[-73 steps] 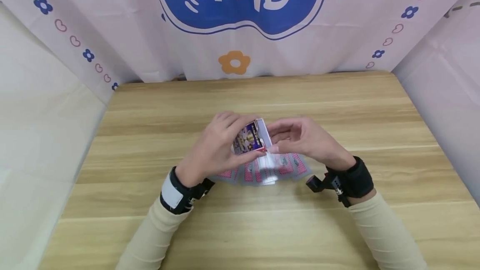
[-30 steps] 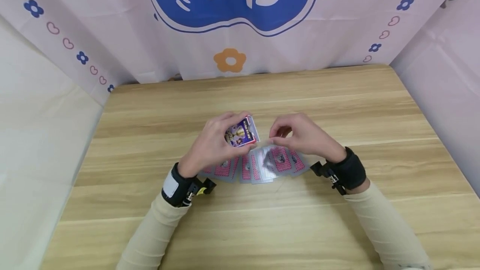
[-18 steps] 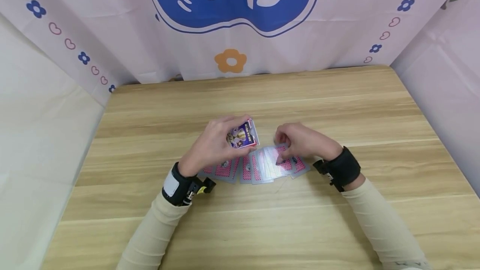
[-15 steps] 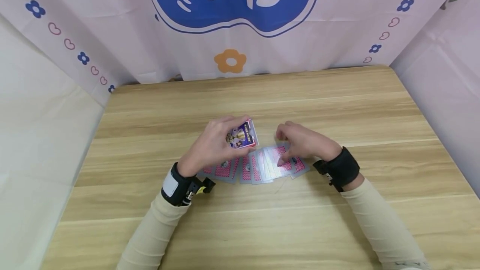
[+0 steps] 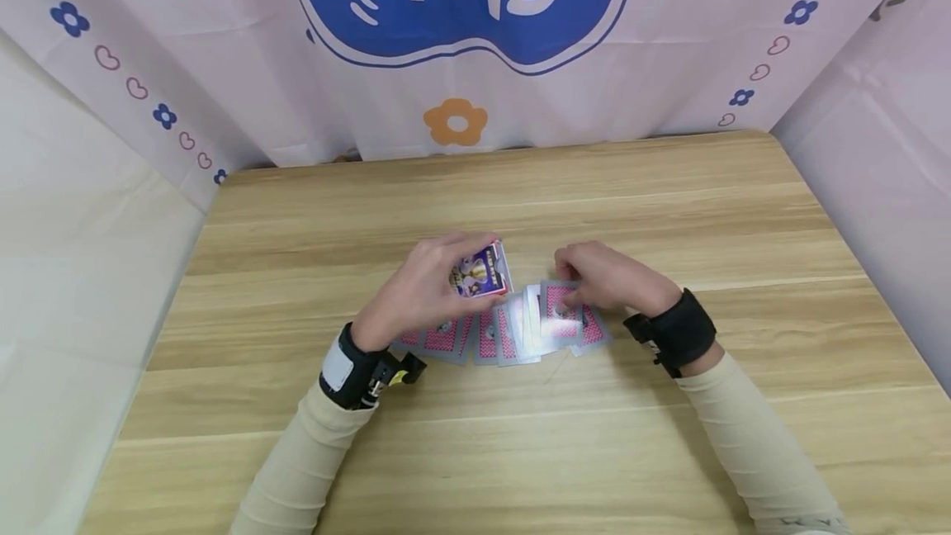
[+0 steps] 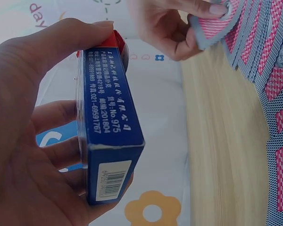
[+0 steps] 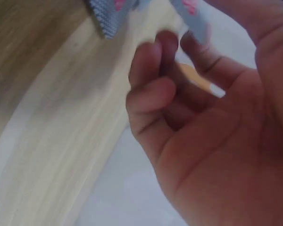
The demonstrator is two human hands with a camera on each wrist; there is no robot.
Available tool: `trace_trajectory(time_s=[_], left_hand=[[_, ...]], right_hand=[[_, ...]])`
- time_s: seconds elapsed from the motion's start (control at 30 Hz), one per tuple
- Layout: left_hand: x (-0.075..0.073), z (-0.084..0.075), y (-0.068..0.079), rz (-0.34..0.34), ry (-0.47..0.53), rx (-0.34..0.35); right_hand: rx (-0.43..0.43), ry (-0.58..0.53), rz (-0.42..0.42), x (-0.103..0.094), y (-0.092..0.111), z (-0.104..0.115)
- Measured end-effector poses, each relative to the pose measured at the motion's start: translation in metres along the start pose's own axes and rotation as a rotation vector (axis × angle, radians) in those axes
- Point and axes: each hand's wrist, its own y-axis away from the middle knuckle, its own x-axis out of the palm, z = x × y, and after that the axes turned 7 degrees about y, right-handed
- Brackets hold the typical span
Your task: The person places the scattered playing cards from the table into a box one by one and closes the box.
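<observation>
My left hand [image 5: 419,283] grips a blue card box [image 5: 479,269] above the table, thumb along one edge and fingers round the other side. Its printed side and barcode end face the left wrist camera, and a red edge shows at the far end. Pink-backed playing cards [image 5: 486,337] lie face down in an overlapping row below the box; the left hand hides part of that row. At the row's right end my right hand [image 5: 612,277] pinches one playing card [image 5: 560,312], thumb on its back and a finger beneath, as the left wrist view shows. The right wrist view is blurred.
The wooden table [image 5: 475,452] runs under both arms. A white printed curtain [image 5: 565,106] hangs along its back edge, with plain white cloth [image 5: 82,271] at the left side. Both wrists wear black straps [image 5: 679,333] with small cameras.
From beside the box, my right hand has come down and right to the card row, where it now pinches a card, shifted slightly in the row. The left hand and box moved a little left.
</observation>
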Motion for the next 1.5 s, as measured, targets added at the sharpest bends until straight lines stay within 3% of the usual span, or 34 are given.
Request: trace_trajectory(time_s=[0.23, 0.33, 0.5, 0.63, 0.93, 1.27, 1.5], left_hand=[[0.003, 0.000, 0.000, 0.014, 0.010, 0.005], [0.003, 0.000, 0.000, 0.011, 0.014, 0.022], [0.004, 0.000, -0.002, 0.002, 0.013, 0.045], [0.005, -0.001, -0.001, 0.000, 0.005, 0.040], [0.006, -0.005, 0.000, 0.001, -0.008, 0.047], [0.007, -0.010, 0.000, -0.052, -0.031, 0.040], [0.007, -0.012, -0.001, -0.082, -0.045, 0.036]], right_hand=[[-0.131, -0.151, 0.038, -0.013, 0.011, 0.004], [-0.178, -0.278, -0.007, -0.026, 0.020, 0.008], [-0.139, -0.516, -0.130, -0.045, 0.032, 0.015], [-0.073, -0.644, -0.180, -0.050, 0.038, 0.025], [0.000, -0.648, -0.301, -0.047, 0.033, 0.041], [-0.016, -0.691, -0.462, -0.038, 0.031, 0.056], [0.004, -0.781, -0.460, -0.033, 0.028, 0.062]])
